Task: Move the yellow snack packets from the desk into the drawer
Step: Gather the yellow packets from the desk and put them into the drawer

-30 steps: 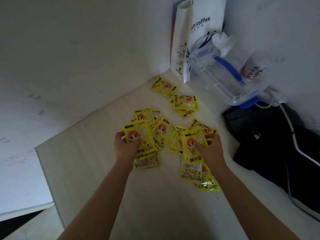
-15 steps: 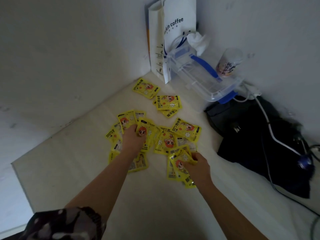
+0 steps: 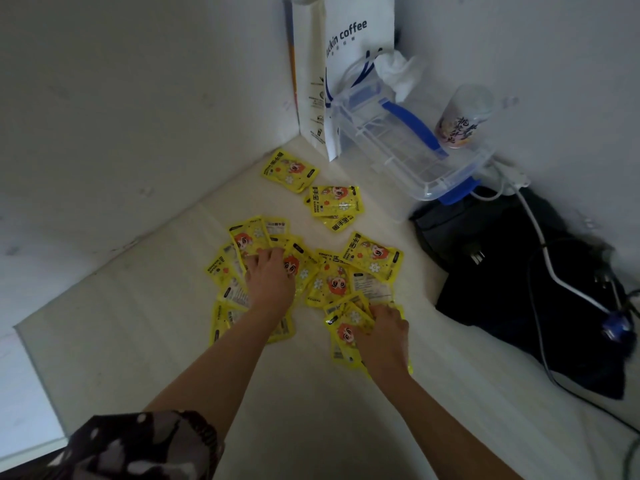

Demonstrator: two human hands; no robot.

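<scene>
Several yellow snack packets (image 3: pixel 372 256) with a red-haired cartoon face lie spread over the pale desk (image 3: pixel 138 306). My left hand (image 3: pixel 268 278) lies palm down on the left cluster, fingertips on a packet (image 3: pixel 249 237). My right hand (image 3: pixel 381 336) pinches a small stack of packets (image 3: pixel 344 336) at the near right of the spread. Two more packets (image 3: pixel 334 200) and one single packet (image 3: pixel 289 171) lie farther back near the corner. No drawer is in view.
A white paper coffee bag (image 3: pixel 341 64) stands in the wall corner. Beside it sits a clear plastic box with blue latches (image 3: pixel 415 150) and a printed cup (image 3: pixel 460 119). A black bag (image 3: pixel 519 271) with cables lies on the right. The desk's left edge (image 3: pixel 26 344) is near.
My left hand has moved forward onto the left cluster and flattened on it. My right hand has drawn back toward me, gathering packets at the near right. The view shifted right.
</scene>
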